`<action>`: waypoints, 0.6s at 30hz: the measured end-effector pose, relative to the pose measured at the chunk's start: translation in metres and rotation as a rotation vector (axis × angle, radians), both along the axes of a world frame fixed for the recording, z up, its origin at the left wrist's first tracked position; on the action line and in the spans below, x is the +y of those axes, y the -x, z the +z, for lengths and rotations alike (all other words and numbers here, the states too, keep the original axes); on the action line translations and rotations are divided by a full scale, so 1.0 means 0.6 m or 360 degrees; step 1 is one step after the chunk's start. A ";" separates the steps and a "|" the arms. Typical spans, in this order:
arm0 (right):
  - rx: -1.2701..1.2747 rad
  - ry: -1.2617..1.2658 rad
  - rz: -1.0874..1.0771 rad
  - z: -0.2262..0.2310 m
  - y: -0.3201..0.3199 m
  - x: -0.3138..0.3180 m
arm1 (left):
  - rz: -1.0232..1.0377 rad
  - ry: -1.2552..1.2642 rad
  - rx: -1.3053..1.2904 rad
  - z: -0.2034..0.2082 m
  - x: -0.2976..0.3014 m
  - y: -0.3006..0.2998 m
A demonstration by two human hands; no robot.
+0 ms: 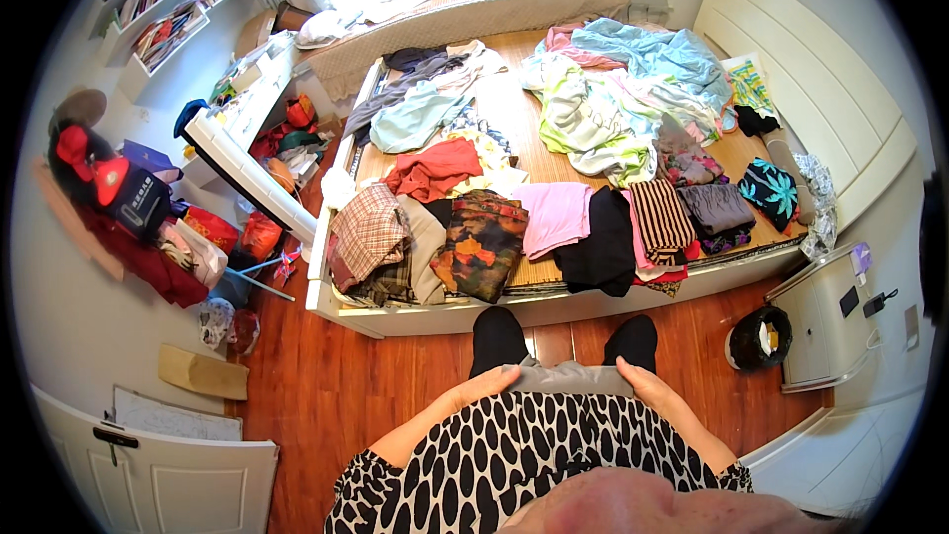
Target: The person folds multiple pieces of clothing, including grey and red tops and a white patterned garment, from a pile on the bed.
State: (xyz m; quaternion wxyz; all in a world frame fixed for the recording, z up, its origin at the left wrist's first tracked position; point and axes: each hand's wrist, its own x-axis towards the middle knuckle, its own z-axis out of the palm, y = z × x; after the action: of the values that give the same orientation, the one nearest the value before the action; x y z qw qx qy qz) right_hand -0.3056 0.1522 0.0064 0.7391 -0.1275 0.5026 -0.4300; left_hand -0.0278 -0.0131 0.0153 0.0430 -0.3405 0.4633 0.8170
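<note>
My left hand (482,388) and my right hand (647,386) grip the two sides of a grey piece of clothing (571,378), stretched between them close against my body. Both thumbs lie on top, and the other fingers are mostly hidden. My patterned top covers the lower part of the cloth, so its kind cannot be made out. Beyond my hands, folded clothes line the bed's near edge: a plaid garment (371,230), a camouflage-like garment (481,242), a pink one (554,218), a black one (599,242) and a striped one (662,222).
Loose clothes, among them a light blue heap (652,54) and a red garment (433,168), cover much of the bed's mat (509,124). A waste bin (759,338) stands right, near a bedside cabinet (825,321). Bags hang at left above a door (178,470).
</note>
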 end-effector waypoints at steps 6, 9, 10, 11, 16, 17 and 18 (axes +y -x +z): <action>0.0750 0.0364 0.0163 0.051 -0.010 -0.015 | 0.0157 0.0386 -0.0007 -0.052 0.011 0.004; 0.0566 0.0590 -0.0145 0.069 -0.007 -0.023 | 0.0189 0.0725 0.0301 0.014 -0.014 0.024; 0.0549 0.0645 -0.0159 0.093 -0.004 -0.030 | 0.0248 0.0684 0.0291 0.042 -0.020 0.028; 0.0549 0.0662 -0.0184 0.109 -0.001 -0.033 | 0.0242 0.0735 0.0353 0.079 -0.029 0.035; 0.0158 0.0554 -0.0179 0.228 -0.016 -0.008 | 0.0267 0.0184 0.0494 0.196 -0.017 0.015; 0.0099 0.0529 -0.0149 0.238 -0.019 0.002 | 0.0238 0.0027 0.0488 0.213 -0.004 0.010; 0.0064 0.0466 -0.0038 0.243 -0.022 0.016 | 0.0212 -0.0123 0.0478 0.224 0.005 0.002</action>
State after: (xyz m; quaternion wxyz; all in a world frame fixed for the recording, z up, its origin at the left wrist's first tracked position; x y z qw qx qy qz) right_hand -0.2925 0.1619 0.1524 0.6971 -0.2365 0.4507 -0.5049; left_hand -0.0291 -0.0102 0.1495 -0.0679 -0.2428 0.4091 0.8770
